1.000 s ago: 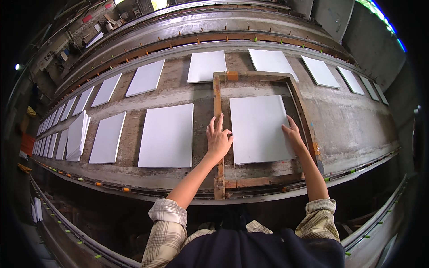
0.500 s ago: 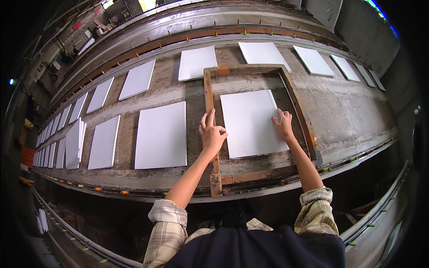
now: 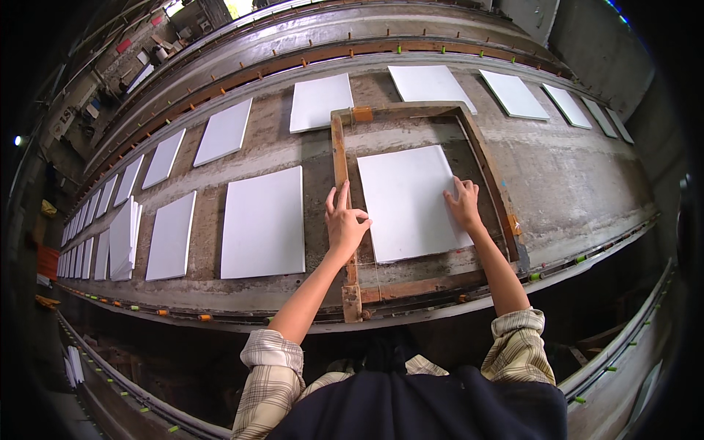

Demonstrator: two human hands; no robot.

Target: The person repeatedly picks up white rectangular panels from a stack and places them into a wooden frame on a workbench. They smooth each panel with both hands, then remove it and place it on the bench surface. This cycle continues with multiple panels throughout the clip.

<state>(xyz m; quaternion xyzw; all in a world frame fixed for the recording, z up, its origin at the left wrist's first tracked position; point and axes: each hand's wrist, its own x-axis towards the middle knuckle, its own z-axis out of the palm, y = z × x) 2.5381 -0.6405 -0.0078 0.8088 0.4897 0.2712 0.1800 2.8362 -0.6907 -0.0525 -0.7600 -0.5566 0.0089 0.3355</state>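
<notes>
Head view: a long, stained grey concrete bench [image 3: 587, 183] carries rows of flat white rectangular sheets [image 3: 264, 221]; the left hand [image 3: 345, 224] rests loosely open on the rusty frame [image 3: 339, 158], while the right hand [image 3: 463, 204] presses flat, gripping nothing, on the framed white sheet [image 3: 407, 202].

White sheet [image 3: 411, 202] under my right hand [image 3: 463, 204], plain, no pattern. Frame [image 3: 341, 165] around it: rusty orange-brown, with a brighter orange patch at its upper left corner. My left hand [image 3: 343, 224] lies on that brown left rail. Table [image 3: 572, 183]: grey, mottled with darker brown stains. Other sheets [image 3: 262, 222] across the frame: same plain white. My sleeves [image 3: 268, 370], bottom of frame: beige plaid with brown lines. Apron [image 3: 425, 407]: dark navy.
</notes>
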